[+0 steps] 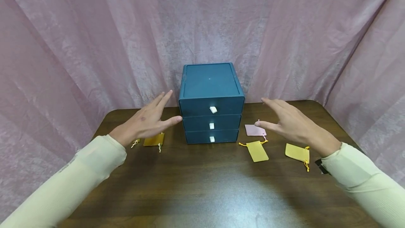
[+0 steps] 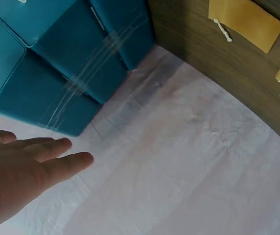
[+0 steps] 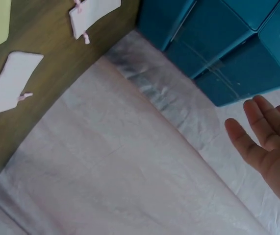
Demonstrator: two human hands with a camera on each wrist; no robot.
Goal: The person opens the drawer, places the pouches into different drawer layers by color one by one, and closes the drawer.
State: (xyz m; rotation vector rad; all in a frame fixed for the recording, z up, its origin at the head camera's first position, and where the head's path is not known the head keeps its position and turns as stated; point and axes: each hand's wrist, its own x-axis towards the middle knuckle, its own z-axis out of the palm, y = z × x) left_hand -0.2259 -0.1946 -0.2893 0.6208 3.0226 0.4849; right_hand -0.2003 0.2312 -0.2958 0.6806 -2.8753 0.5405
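Note:
Both hands are raised over the table with nothing in them. My left hand (image 1: pixel 148 119) has straight fingers and a thumb spread apart, to the left of a teal three-drawer box (image 1: pixel 210 83). My right hand (image 1: pixel 292 124) hangs to the box's right, fingers extended and thumb pointing at it. All three drawers are closed, each with a white pull tab (image 1: pixel 213 109). Below my left hand lie two mustard drawstring pouches (image 1: pixel 154 140), one largely hidden. Near my right hand are a yellow pouch (image 1: pixel 257 151), another yellow pouch (image 1: pixel 297 152) and a pink pouch (image 1: pixel 255 130).
A second pink pouch (image 3: pixel 15 83) shows in the right wrist view, hidden behind the hand in the head view. Clear tape (image 2: pixel 76 85) runs over the box's side. The brown wooden table (image 1: pixel 190 178) meets pink curtains (image 1: pixel 126 45) at the back and sides.

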